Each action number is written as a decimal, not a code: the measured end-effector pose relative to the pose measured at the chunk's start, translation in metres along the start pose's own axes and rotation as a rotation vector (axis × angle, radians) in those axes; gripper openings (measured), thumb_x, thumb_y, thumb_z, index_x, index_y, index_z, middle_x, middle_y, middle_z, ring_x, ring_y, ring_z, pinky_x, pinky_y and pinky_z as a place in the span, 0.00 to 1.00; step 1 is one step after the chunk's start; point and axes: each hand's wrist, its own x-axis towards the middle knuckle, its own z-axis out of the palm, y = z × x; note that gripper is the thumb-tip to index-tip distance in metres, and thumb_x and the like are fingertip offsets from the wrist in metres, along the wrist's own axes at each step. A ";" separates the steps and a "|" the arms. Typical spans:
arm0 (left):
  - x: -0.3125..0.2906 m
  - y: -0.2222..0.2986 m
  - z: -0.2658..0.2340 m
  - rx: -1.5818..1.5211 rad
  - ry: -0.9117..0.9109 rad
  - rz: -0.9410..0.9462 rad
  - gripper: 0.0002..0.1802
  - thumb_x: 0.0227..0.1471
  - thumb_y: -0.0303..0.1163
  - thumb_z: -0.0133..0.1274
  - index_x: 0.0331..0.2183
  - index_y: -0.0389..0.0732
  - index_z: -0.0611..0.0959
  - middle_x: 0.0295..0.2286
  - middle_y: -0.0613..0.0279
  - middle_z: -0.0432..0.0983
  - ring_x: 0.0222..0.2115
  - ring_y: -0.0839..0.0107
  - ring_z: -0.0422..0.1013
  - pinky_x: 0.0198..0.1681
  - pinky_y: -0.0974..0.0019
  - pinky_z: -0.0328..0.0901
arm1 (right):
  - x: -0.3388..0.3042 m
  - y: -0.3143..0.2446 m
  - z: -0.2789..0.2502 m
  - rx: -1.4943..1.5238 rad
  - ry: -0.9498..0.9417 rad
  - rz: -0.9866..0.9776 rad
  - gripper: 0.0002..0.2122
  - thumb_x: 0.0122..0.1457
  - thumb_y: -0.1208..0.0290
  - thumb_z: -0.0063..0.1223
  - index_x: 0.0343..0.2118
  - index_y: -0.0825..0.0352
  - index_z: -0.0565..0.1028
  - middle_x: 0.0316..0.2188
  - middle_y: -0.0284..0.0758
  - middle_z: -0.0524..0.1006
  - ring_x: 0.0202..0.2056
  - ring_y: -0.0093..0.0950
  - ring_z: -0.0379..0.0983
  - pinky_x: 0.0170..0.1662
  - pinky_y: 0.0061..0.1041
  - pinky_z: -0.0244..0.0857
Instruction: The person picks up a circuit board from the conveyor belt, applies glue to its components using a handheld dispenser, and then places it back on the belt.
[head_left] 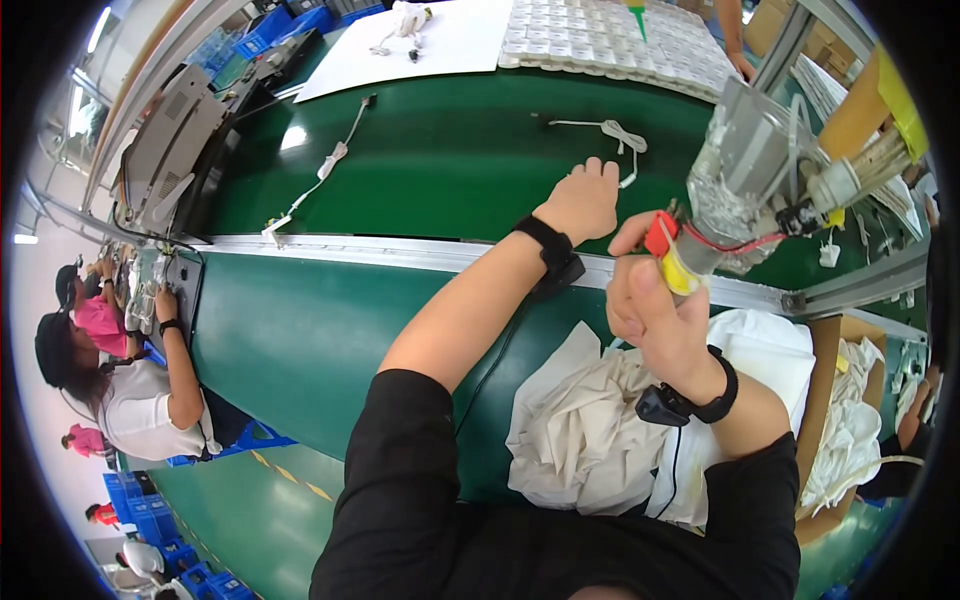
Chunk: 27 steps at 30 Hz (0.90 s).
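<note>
My left hand [585, 205] reaches over the far green conveyor belt [440, 150], palm down. Its fingers point away from me, slightly bent with small gaps, and nothing shows in them. Just beyond it lies a white cable [622, 138] tied in a small bundle; one end runs down close beside the fingers. My right hand [660, 315] is closed round the lower end of a hanging foil-wrapped fixture [722, 205]. Red and yellow tape [682, 276] covers the part at its fingers. A clear plastic sleeve and a red wire are on this fixture.
Another white cable [333, 160] lies on the belt at left. White parts [610, 40] stand in rows at the far side. Cream cloth [590, 430] lies by my right forearm, beside a cardboard box [825, 400]. A metal rail [400, 250] crosses ahead. A co-worker [150, 400] sits left.
</note>
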 end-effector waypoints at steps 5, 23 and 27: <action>-0.039 0.000 -0.068 -0.127 0.268 -0.074 0.25 0.45 0.38 0.52 0.43 0.33 0.69 0.39 0.44 0.66 0.38 0.50 0.66 0.41 0.54 0.63 | 0.001 0.001 -0.004 -0.055 0.032 -0.034 0.15 0.61 0.59 0.41 0.39 0.68 0.59 0.13 0.24 0.56 0.13 0.12 0.49 0.15 0.13 0.44; -0.304 -0.212 -0.221 -0.103 0.608 -1.133 0.25 0.42 0.42 0.52 0.36 0.29 0.73 0.33 0.43 0.74 0.37 0.52 0.71 0.42 0.61 0.64 | 0.015 0.039 0.014 0.068 0.120 -0.100 0.12 0.65 0.62 0.31 0.42 0.67 0.58 0.12 0.25 0.51 0.10 0.11 0.43 0.12 0.11 0.36; -0.311 -0.234 -0.218 -0.081 0.495 -1.132 0.19 0.42 0.39 0.55 0.28 0.29 0.78 0.25 0.54 0.74 0.24 0.69 0.72 0.30 0.68 0.67 | 0.017 0.052 0.023 0.054 0.093 -0.104 0.12 0.65 0.63 0.31 0.42 0.67 0.58 0.13 0.25 0.51 0.11 0.11 0.42 0.12 0.11 0.36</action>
